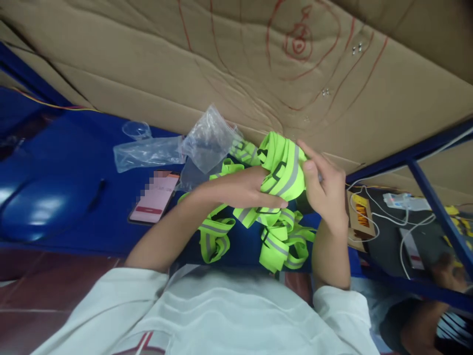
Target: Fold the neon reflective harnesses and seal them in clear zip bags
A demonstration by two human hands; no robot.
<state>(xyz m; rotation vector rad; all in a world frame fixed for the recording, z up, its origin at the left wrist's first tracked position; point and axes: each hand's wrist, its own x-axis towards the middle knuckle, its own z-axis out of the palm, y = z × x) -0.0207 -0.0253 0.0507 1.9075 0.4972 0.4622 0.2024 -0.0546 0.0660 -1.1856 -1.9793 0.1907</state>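
A bundle of neon-yellow reflective strap (286, 167) with grey stripes and black buckles is held up between my hands. My left hand (247, 190) reaches across from the left, its fingers wrapped round the lower left side of the bundle and partly hidden by it. On the right side, my right hand (325, 187) grips the bundle with bent fingers and thumb. More loops of the same strap (275, 244) hang and lie below, and another looped strap (214, 236) rests left of them on the blue surface (92, 197).
Clear plastic bags (209, 140) and a phone (155, 197) lie to the left. Behind stands a cardboard sheet (148, 59) with red markings. Right of a blue frame bar (439, 207) are white cables, an orange-and-brown box (360, 214) and another person's arm (423, 325).
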